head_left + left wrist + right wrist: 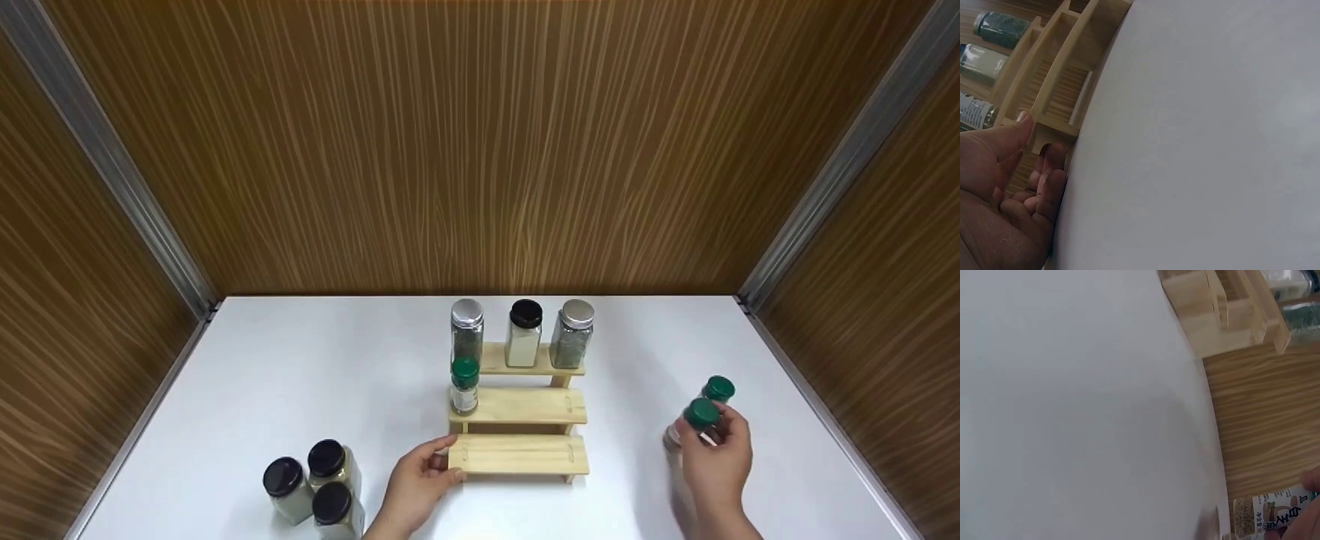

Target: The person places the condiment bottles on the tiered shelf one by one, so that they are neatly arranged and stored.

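My left hand [418, 484] grips the left end of the lowest step of a three-step wooden rack [517, 454], thumb on the front and fingers at the end. On the right, my right hand [716, 457] pinches a green-capped spice jar [701, 414] near its cap; its printed label [1278, 509] faces the right wrist view. Just behind it stands another green-capped jar [719, 388], partly hidden. A third green-capped jar [465, 386] stands at the left of the middle step. Along the top step are two silver-capped jars [574, 334] and one black-capped jar [524, 334] of pale powder.
Three black-capped jars [283, 478] stand grouped at the front left of the white table [337, 360]. Wood-grain panels [480, 150] enclose the back and sides, with metal strips [112, 165] at the corners.
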### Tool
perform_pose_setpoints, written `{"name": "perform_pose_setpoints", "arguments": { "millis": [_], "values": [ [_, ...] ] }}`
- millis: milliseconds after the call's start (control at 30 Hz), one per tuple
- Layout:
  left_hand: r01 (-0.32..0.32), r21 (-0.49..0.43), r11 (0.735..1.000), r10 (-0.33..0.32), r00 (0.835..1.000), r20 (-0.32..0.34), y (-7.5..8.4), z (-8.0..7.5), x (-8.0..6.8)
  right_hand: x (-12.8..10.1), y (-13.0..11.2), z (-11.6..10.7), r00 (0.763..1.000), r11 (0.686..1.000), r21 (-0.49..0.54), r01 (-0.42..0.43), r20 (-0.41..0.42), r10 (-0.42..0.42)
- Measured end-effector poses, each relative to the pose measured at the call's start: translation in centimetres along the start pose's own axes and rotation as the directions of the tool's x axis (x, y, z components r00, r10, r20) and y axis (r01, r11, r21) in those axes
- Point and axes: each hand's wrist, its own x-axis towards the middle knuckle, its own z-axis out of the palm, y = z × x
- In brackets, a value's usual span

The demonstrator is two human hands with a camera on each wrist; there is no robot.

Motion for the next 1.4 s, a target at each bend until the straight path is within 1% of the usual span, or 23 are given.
{"name": "perform_pose_setpoints", "arguments": {
  "millis": [133,300,433,533,600,733,867,967,1067,1200,1400],
  "values": [
    [0.004,0.001,1.0,-0.004,1.0,-0.003,0.0,0.0,0.0,-1.0,-1.2,0.3,0.999,0.999,0.022,0.037,0.001,-0.037],
    [-0.011,-0.014,1.0,0.011,1.0,0.001,0.0,0.1,0.0,-1.9,-2.9,0.8,0.995,0.993,0.069,0.099,0.005,-0.1],
    [-0.004,-0.011,1.0,0.004,1.0,0.003,-0.1,0.0,0.0,-2.6,-4.1,1.3,0.981,0.979,0.077,0.19,0.016,-0.192],
    [0.009,-0.001,1.0,-0.009,1.0,0.011,-0.2,-0.1,0.1,-3.2,-4.8,1.7,0.957,0.954,0.09,0.285,0.029,-0.289],
    [0.014,0.002,1.0,-0.014,1.0,0.016,-0.2,-0.1,0.1,-3.5,-5.3,2.1,0.942,0.938,0.115,0.327,0.043,-0.333],
    [0.015,0.001,1.0,-0.015,1.0,0.017,0.0,-0.2,0.1,-4.1,-6.5,2.9,0.922,0.913,0.191,0.361,0.076,-0.381],
    [0.015,0.007,1.0,-0.015,1.0,0.008,0.0,-0.2,0.1,-4.4,-7.3,4.0,0.887,0.869,0.267,0.417,0.087,-0.453],
    [0.013,0.01,1.0,-0.013,1.0,0.006,0.0,-0.2,0.1,-4.5,-7.8,5.1,0.862,0.839,0.306,0.45,0.098,-0.498],
    [0.006,0.008,1.0,-0.007,1.0,0.006,-0.1,-0.2,0.1,-4.6,-8.3,6.2,0.842,0.817,0.34,0.466,0.115,-0.527],
    [0.007,0.002,1.0,-0.007,1.0,0.008,-0.1,-0.2,0.1,-4.9,-9.0,7.6,0.822,0.798,0.383,0.466,0.146,-0.55],
    [0.015,0.003,1.0,-0.015,1.0,0.005,0.0,-0.2,0.1,-5.7,-9.5,9.2,0.798,0.79,0.408,0.458,0.204,-0.567]
  ]
}}
